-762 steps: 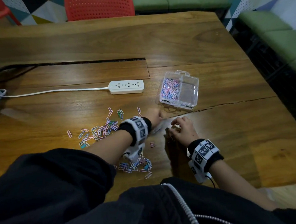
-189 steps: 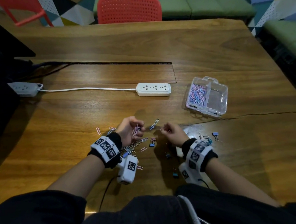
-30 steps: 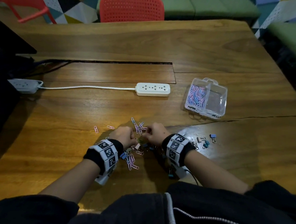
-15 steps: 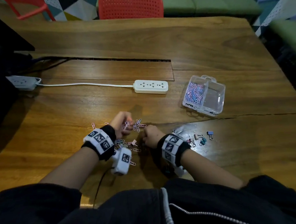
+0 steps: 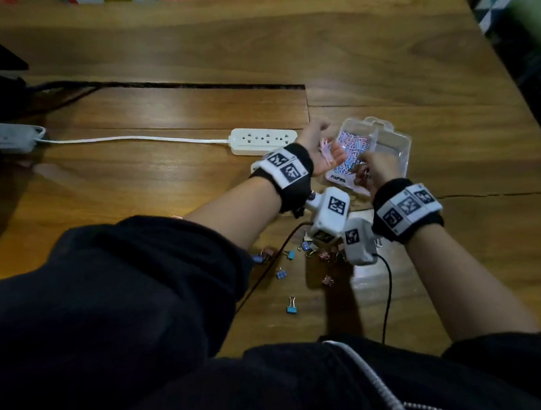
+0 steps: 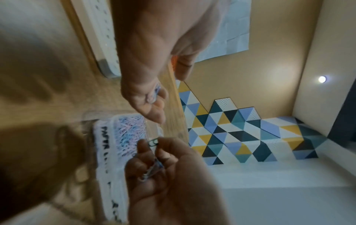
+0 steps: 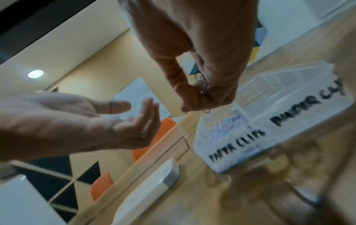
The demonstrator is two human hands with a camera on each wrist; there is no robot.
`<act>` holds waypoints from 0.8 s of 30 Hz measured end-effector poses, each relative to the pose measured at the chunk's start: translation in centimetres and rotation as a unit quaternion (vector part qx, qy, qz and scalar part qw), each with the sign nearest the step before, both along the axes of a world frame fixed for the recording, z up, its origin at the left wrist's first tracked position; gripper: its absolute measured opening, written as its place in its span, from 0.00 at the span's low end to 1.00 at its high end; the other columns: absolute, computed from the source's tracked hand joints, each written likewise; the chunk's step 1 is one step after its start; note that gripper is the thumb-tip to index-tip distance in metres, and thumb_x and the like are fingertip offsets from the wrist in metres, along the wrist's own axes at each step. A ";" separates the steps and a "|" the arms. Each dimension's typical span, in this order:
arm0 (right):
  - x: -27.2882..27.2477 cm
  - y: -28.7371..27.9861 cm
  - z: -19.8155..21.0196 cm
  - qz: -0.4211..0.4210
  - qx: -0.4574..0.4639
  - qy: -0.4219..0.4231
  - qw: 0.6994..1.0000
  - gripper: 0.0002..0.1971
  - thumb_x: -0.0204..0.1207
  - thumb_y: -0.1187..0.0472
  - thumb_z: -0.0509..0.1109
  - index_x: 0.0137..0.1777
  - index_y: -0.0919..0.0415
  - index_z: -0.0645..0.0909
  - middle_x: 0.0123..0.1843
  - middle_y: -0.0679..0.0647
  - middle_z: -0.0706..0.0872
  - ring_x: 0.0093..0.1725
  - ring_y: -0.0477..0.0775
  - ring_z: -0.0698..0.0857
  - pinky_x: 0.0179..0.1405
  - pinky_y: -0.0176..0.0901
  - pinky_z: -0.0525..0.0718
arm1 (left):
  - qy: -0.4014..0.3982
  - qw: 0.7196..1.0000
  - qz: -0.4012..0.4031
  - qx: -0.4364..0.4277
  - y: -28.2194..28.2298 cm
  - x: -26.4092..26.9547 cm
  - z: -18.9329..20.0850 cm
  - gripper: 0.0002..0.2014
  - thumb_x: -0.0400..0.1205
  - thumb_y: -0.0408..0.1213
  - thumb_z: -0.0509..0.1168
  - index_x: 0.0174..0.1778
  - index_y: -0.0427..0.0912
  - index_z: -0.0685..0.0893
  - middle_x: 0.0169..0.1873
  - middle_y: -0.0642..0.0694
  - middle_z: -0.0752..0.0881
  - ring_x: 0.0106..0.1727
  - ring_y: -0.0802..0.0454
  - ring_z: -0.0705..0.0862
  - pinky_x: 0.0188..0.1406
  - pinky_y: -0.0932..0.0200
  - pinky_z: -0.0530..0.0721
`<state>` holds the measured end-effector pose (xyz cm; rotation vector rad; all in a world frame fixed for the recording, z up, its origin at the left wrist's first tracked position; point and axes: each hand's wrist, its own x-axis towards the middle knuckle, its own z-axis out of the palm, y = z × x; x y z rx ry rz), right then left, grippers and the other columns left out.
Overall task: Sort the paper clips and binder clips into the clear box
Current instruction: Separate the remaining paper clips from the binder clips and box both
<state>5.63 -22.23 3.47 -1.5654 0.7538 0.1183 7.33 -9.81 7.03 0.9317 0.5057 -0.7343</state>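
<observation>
The clear box (image 5: 399, 133) lies on the table with a heap of coloured paper clips (image 5: 352, 147) in its left compartment; marker labels read PAPER CLIPS and BINDER CLIPS on its front wall (image 7: 269, 126). My left hand (image 5: 330, 139) hovers palm up and open at the box's left edge, with a few pink paper clips (image 5: 325, 150) lying on it. My right hand (image 5: 363, 167) is curled round a small bunch of paper clips (image 7: 202, 85) above the box's front left part. Several blue and pink binder clips (image 5: 291, 309) lie loose on the table near me.
A white power strip (image 5: 263, 140) with its cord lies just left of the box. A long slot (image 5: 192, 86) crosses the wooden table (image 5: 456, 257) behind it. The wrist cameras' black cables (image 5: 387, 292) trail over the table by the binder clips.
Both hands have left the pile near me and moved forward and right to the box. The left hand has turned palm up and opened; the right stays closed on its clips.
</observation>
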 end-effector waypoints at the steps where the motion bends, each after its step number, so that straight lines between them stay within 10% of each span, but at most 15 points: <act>1: 0.8 -0.4 0.7 -0.010 0.006 -0.001 1.000 0.12 0.78 0.69 0.57 0.33 0.62 0.68 0.14 0.54 0.75 0.09 0.42 0.69 0.10 0.29 0.66 | -0.015 1.000 -0.002 0.005 -0.8 0.6 0.1 0.18 0.84 0.44 0.53 0.60 0.32 0.71 0.31 0.44 0.72 0.28 0.51 0.73 0.18 0.65 0.80; 5: 3.7 -1.5 1.6 0.054 0.045 0.032 0.997 0.11 0.82 0.56 0.55 0.42 0.62 0.70 0.34 0.54 0.74 0.31 0.49 0.74 0.29 0.38 0.75 | -0.048 0.995 -0.064 -0.064 -3.4 2.0 -0.4 0.43 0.78 0.64 0.53 0.77 0.30 0.59 0.38 0.34 0.83 0.28 0.49 0.85 0.25 0.66 0.83; 7: 4.4 -2.2 1.1 0.101 0.038 0.071 0.992 0.23 0.79 0.42 0.57 0.58 0.63 0.72 0.50 0.57 0.79 0.47 0.53 0.79 0.46 0.46 0.81 | -0.050 0.992 -0.100 -0.057 -4.2 2.9 -1.3 0.57 0.68 0.75 0.54 0.81 0.34 0.49 0.71 0.29 0.72 0.60 0.44 0.82 0.46 0.60 0.85; 9: 4.5 -2.7 0.4 0.117 0.045 0.064 0.990 0.28 0.77 0.38 0.55 0.64 0.60 0.73 0.67 0.63 0.75 0.65 0.60 0.76 0.66 0.55 0.78 | -0.074 0.989 -0.124 -0.025 -4.7 3.2 -1.7 0.52 0.71 0.76 0.42 0.82 0.40 0.45 0.82 0.36 0.47 0.79 0.39 0.61 0.62 0.53 0.77; 13: 3.0 -2.8 0.2 0.087 0.025 -0.009 0.996 0.11 0.81 0.49 0.57 0.50 0.54 0.77 0.51 0.54 0.78 0.54 0.54 0.76 0.54 0.46 0.76 | -0.119 0.982 -0.139 0.050 -4.1 2.7 -1.9 0.40 0.81 0.64 0.44 0.81 0.38 0.53 0.82 0.35 0.51 0.82 0.40 0.54 0.81 0.43 0.53; 16: 0.5 -1.6 -0.2 0.093 -0.044 -0.049 0.994 0.12 0.78 0.64 0.60 0.33 0.53 0.72 0.36 0.51 0.75 0.39 0.49 0.75 0.40 0.39 0.74 | -0.170 0.946 -0.200 0.192 -0.9 1.5 -1.2 0.25 0.83 0.49 0.57 0.72 0.39 0.71 0.70 0.39 0.74 0.62 0.48 0.77 0.56 0.56 0.79; 18: -1.9 0.1 -0.5 0.140 -0.060 -0.067 0.986 0.15 0.78 0.69 0.61 0.30 0.54 0.70 0.32 0.52 0.73 0.32 0.47 0.72 0.36 0.37 0.71 | -0.206 0.889 -0.272 0.305 2.8 0.3 -1.4 0.19 0.82 0.43 0.61 0.67 0.40 0.75 0.57 0.43 0.79 0.51 0.50 0.77 0.40 0.60 0.77; 24: -10.3 9.0 -3.2 0.444 -0.202 -0.064 0.871 0.05 0.77 0.64 0.65 0.49 0.59 0.81 0.50 0.58 0.83 0.49 0.52 0.79 0.47 0.38 0.72 | -0.222 0.779 -0.334 0.482 15.2 -7.9 -3.3 0.08 0.78 0.30 0.66 0.49 0.45 0.77 0.40 0.52 0.77 0.37 0.57 0.76 0.32 0.67 0.75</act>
